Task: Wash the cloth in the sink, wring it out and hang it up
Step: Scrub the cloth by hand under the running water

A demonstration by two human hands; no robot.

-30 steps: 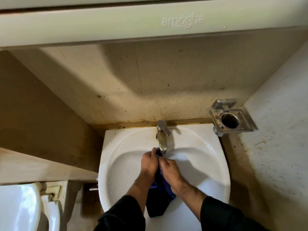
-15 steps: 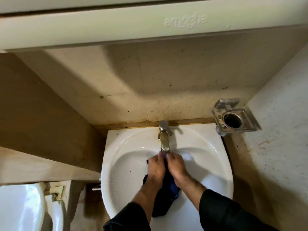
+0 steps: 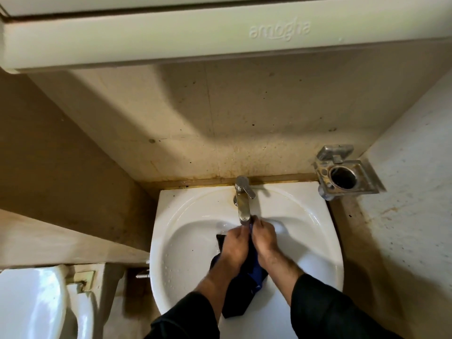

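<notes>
Since the picture of a second ago: both hands moved farther into the basin, up under the spout of the tap (image 3: 242, 204); more dark cloth (image 3: 247, 277) now bunched out to the left of the left wrist; view shifted slightly, sink (image 3: 186, 241) sitting a little more to the right in the frame.

Left hand (image 3: 234, 245) and right hand (image 3: 265, 237) side by side over the middle of the basin, backs up, knuckles pointing to the far wall, fingertips just below the tap's outlet; each grip closed on the cloth, pinching its upper end between the two hands; forearms bare, dark sleeves pushed up at the near edge; wrists angled inward so that the hands meet in a narrow V.

Cloth dark blue to black, held inside the sink, trailing from the hands toward the near rim, lower end lying on the white basin between the two forearms; whether water runs from the spout, cannot tell.

Counted: two hands; one cloth; one white sink; one metal tap with a single lever turned to the right; one metal holder (image 3: 344, 173) with a round opening on the right wall, just beyond the sink's far right corner; one cabinet (image 3: 220, 35) overhead bearing raised lettering; one white toilet (image 3: 31, 304), partly in view at the near left.
</notes>
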